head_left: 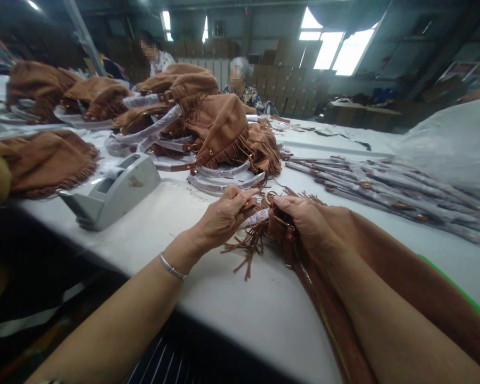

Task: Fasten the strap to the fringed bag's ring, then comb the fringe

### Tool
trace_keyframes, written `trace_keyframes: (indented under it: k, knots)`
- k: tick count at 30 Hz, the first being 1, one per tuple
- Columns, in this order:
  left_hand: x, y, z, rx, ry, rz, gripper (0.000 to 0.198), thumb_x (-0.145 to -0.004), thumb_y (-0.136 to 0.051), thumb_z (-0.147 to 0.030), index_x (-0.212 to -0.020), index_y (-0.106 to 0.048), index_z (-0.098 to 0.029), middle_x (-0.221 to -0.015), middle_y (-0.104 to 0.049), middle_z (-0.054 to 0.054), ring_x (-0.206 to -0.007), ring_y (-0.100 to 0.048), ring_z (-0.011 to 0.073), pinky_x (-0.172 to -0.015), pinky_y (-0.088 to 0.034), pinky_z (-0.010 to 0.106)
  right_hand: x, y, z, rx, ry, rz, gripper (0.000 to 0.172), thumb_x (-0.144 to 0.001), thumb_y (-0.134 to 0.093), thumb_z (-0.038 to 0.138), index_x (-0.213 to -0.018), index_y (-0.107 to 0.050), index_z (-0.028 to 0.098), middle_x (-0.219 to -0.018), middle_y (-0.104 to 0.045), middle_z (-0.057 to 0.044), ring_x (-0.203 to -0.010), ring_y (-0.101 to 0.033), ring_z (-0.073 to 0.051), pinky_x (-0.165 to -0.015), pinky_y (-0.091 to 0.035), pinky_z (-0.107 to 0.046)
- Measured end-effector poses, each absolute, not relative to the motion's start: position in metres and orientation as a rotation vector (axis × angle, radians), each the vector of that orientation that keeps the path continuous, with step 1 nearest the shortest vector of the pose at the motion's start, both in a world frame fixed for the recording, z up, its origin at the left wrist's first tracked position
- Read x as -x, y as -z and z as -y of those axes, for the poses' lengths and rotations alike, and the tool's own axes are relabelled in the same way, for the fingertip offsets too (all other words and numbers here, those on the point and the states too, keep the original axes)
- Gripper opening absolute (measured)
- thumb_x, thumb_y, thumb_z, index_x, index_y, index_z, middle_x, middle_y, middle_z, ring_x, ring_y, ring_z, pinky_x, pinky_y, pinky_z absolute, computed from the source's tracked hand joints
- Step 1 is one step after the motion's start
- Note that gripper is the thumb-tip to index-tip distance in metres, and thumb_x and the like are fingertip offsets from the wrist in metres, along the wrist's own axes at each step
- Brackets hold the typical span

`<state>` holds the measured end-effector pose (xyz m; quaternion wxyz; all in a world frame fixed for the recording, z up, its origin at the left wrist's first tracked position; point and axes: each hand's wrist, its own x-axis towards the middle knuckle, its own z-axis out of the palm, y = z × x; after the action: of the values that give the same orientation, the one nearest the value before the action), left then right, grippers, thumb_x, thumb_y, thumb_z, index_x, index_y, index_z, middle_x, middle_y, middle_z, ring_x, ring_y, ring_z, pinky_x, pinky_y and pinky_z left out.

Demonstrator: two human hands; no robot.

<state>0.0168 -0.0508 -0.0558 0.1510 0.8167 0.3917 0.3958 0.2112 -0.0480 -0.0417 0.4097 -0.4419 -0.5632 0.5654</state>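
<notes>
A brown suede fringed bag [368,250] lies on the white table [232,298] in front of me, under my right forearm. My right hand [304,218] is closed on the bag's top corner, by its zipper and a metal ring. My left hand [224,216] pinches a paper-wrapped strap [258,217] that ends at that corner. Loose fringe [252,248] hangs between the two hands. A silver bangle [172,266] sits on my left wrist.
A grey tape dispenser [112,192] stands to the left. A pile of brown fringed bags [208,128] with wrapped handles fills the middle. Several wrapped straps [384,186] lie at the right, beside a clear plastic bag [452,144]. Two people [240,80] are seated at the far side.
</notes>
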Motion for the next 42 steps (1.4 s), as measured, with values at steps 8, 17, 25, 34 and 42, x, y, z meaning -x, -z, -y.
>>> trace_keyframes:
  k: [8,17,25,34,42]
  knots:
    - [-0.014,0.058,0.045,-2.331,-1.165,-1.143,0.051,-0.091,-0.039,-0.034,-0.139,-0.035,-0.015,-0.099,-0.042,0.008,-0.098,-0.041,0.0194,-0.096,-0.038,0.039,-0.216,0.048,0.045,1.004,-1.528,1.288,0.030,-0.078,-0.060,0.043,-0.066,-0.053,0.017,-0.045,-0.050,0.003,-0.031,-0.037,-0.008,-0.024,-0.026,-0.019]
    - [0.004,0.022,0.022,-1.463,-1.828,-1.003,0.042,-0.081,-0.056,-0.050,-0.101,-0.063,-0.014,-0.064,-0.052,-0.001,-0.049,-0.050,0.0087,-0.045,-0.042,0.021,-0.239,0.058,0.033,0.826,-1.519,1.020,0.023,-0.070,-0.070,0.036,-0.069,-0.059,0.016,-0.055,-0.059,0.003,-0.040,-0.049,-0.008,-0.036,-0.041,-0.018]
    - [0.003,-0.087,0.040,-1.540,-1.412,-0.666,0.030,-0.087,-0.052,-0.033,-0.106,-0.063,-0.013,-0.067,-0.059,0.003,-0.055,-0.057,0.0111,-0.051,-0.050,0.024,-0.244,0.055,0.034,0.818,-1.467,1.009,0.028,-0.070,-0.070,0.041,-0.070,-0.058,0.016,-0.056,-0.058,0.004,-0.043,-0.050,-0.007,-0.039,-0.042,-0.017]
    - [0.008,-0.132,0.040,-1.692,-1.058,-0.627,0.021,-0.086,-0.054,-0.032,-0.090,-0.062,-0.013,-0.056,-0.052,-0.003,-0.044,-0.044,0.0039,-0.042,-0.033,0.016,-0.243,0.055,0.037,0.796,-1.499,1.065,0.030,-0.073,-0.068,0.043,-0.068,-0.056,0.015,-0.053,-0.057,0.003,-0.038,-0.047,-0.007,-0.033,-0.037,-0.017]
    - [-0.042,0.003,0.020,-1.728,-0.318,-0.733,0.044,-0.080,-0.053,-0.054,-0.084,-0.058,-0.010,-0.054,-0.050,-0.003,-0.038,-0.042,0.0052,-0.037,-0.031,0.018,-0.243,0.052,0.039,0.812,-1.475,1.139,0.029,-0.076,-0.064,0.043,-0.069,-0.055,0.016,-0.053,-0.055,0.003,-0.039,-0.045,-0.008,-0.036,-0.037,-0.019]
